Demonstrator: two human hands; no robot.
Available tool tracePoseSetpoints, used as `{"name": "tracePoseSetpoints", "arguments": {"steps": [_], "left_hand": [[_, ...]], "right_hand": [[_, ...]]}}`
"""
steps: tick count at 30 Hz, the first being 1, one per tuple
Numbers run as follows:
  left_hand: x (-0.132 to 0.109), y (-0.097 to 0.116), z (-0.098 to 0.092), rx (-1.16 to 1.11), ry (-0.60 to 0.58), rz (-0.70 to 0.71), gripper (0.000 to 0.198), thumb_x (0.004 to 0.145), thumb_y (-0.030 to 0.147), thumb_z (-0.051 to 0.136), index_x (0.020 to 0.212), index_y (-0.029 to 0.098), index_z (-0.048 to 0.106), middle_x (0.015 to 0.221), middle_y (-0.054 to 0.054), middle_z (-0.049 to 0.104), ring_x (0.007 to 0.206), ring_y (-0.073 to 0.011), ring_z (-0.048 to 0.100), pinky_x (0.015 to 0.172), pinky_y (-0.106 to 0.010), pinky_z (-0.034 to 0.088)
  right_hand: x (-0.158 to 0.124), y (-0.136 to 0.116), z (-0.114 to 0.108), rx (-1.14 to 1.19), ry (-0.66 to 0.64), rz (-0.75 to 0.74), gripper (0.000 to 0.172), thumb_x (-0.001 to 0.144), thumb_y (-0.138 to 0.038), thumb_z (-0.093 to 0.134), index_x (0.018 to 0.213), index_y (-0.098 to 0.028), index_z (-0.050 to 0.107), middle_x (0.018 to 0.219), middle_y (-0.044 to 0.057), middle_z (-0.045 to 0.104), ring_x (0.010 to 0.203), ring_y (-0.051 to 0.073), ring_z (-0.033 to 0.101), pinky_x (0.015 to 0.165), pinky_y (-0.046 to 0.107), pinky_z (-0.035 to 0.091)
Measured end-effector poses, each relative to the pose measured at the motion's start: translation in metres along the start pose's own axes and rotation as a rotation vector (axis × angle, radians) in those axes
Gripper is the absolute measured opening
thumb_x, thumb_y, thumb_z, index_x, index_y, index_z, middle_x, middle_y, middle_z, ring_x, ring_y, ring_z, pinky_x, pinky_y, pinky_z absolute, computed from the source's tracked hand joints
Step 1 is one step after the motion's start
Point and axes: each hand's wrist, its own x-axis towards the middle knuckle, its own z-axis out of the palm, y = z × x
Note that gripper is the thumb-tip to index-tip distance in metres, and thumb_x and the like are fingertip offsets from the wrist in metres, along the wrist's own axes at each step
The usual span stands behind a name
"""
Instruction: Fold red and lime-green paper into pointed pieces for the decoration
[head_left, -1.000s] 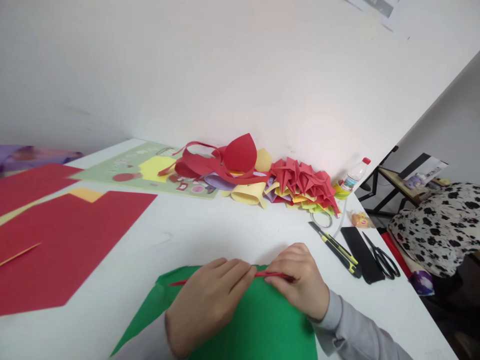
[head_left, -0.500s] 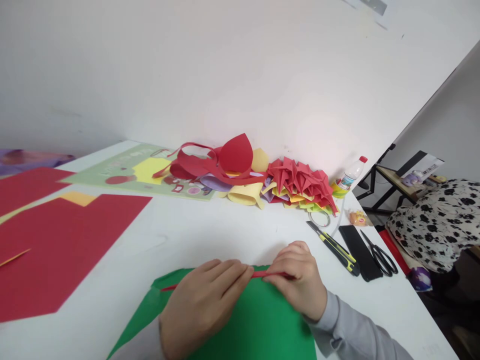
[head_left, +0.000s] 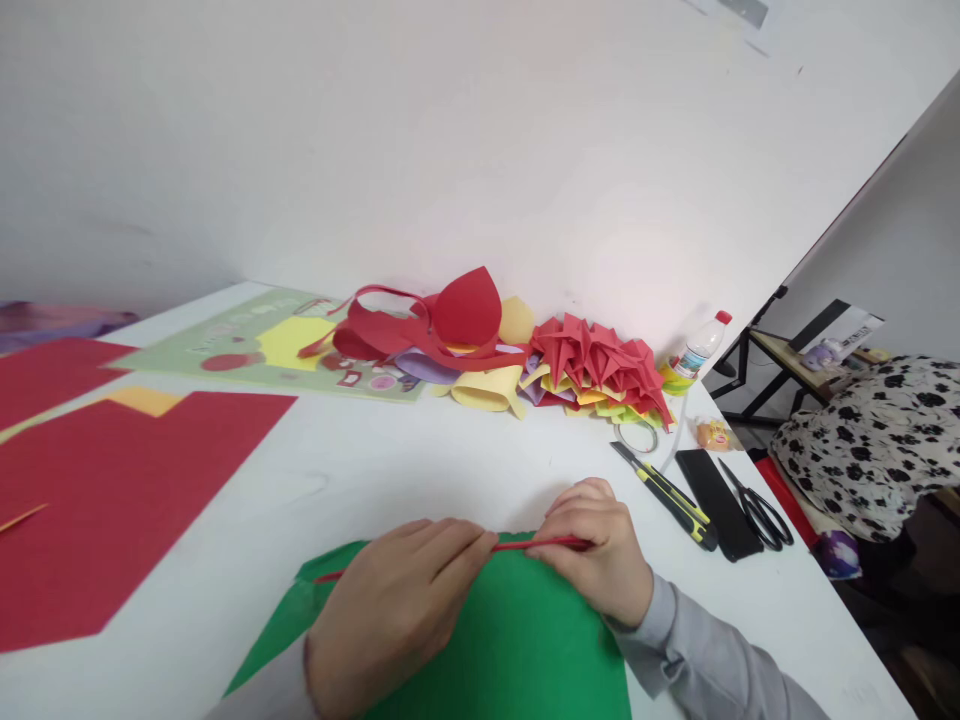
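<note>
Across the far edge of a green paper sheet (head_left: 525, 630) lies a thin red paper strip (head_left: 512, 546). My left hand (head_left: 405, 600) rests over the strip's left part, fingers together and pressed down on it and the sheet. What its fingertips pinch is partly hidden under the hand. Thumb and fingers of my right hand (head_left: 596, 545) are closed on the strip further right, at the sheet's edge. The strip's left end shows beyond my left hand, near a folded corner of the sheet.
Red paper sheets (head_left: 150, 500) lie at left. Red, yellow and purple cut paper (head_left: 465, 310) and folded red paper pieces (head_left: 592, 350) are piled by the wall. A bottle (head_left: 697, 355), tape roll (head_left: 636, 436), utility knife (head_left: 667, 498), black case (head_left: 718, 505) and scissors (head_left: 761, 515) sit at right.
My left hand has shifted slightly left, so a longer stretch of red strip shows between the hands. My right hand keeps its grip in nearly the same place. The view has shifted slightly.
</note>
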Motion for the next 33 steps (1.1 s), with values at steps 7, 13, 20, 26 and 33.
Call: {"name": "tracePoseSetpoints", "arguments": {"steps": [7, 13, 20, 26, 33], "left_hand": [[0.0008, -0.0019, 0.0012, 0.002, 0.017, -0.004, 0.025, 0.090, 0.008, 0.037, 0.092, 0.016, 0.061, 0.075, -0.002, 0.068, 0.061, -0.0134, 0.062, 0.057, -0.026, 0.047], [-0.0004, -0.0040, 0.0023, 0.001, 0.073, -0.014, 0.026, 0.093, 0.011, 0.035, 0.092, 0.017, 0.061, 0.074, -0.001, 0.068, 0.061, -0.0127, 0.061, 0.058, -0.026, 0.045], [0.0035, -0.0034, -0.0012, 0.040, 0.056, -0.002, 0.028, 0.095, 0.013, 0.034, 0.090, 0.015, 0.062, 0.074, -0.002, 0.069, 0.061, -0.0125, 0.063, 0.058, -0.025, 0.047], [0.0037, -0.0048, -0.0021, 0.055, 0.063, -0.007, 0.029, 0.093, 0.011, 0.035, 0.087, 0.016, 0.064, 0.073, -0.002, 0.069, 0.060, -0.0127, 0.063, 0.056, -0.026, 0.047], [0.0072, -0.0050, -0.0054, 0.033, 0.112, -0.011, 0.028, 0.094, 0.014, 0.037, 0.087, 0.015, 0.064, 0.073, -0.003, 0.070, 0.060, -0.0128, 0.064, 0.057, -0.025, 0.048]], "right_hand": [[-0.0006, 0.0031, -0.0001, 0.070, 0.008, 0.129, 0.022, 0.077, -0.039, 0.075, 0.063, -0.023, 0.072, 0.062, 0.001, 0.070, 0.067, 0.016, 0.064, 0.074, 0.033, 0.045], [0.0005, 0.0025, -0.0025, 0.151, 0.022, 0.233, 0.020, 0.074, -0.038, 0.077, 0.061, -0.023, 0.072, 0.061, 0.001, 0.070, 0.064, 0.016, 0.064, 0.074, 0.032, 0.047], [0.0024, 0.0013, -0.0041, 0.270, 0.026, 0.342, 0.018, 0.069, -0.035, 0.081, 0.060, -0.022, 0.073, 0.061, 0.002, 0.068, 0.063, 0.016, 0.062, 0.070, 0.032, 0.048], [0.0019, 0.0024, -0.0053, 0.404, 0.036, 0.429, 0.014, 0.065, -0.032, 0.083, 0.062, -0.022, 0.075, 0.063, 0.003, 0.068, 0.063, 0.016, 0.061, 0.065, 0.029, 0.049], [0.0002, 0.0074, -0.0039, 0.506, 0.060, 0.457, 0.014, 0.062, -0.033, 0.085, 0.064, -0.023, 0.076, 0.065, 0.003, 0.068, 0.064, 0.015, 0.060, 0.063, 0.028, 0.048]]}}
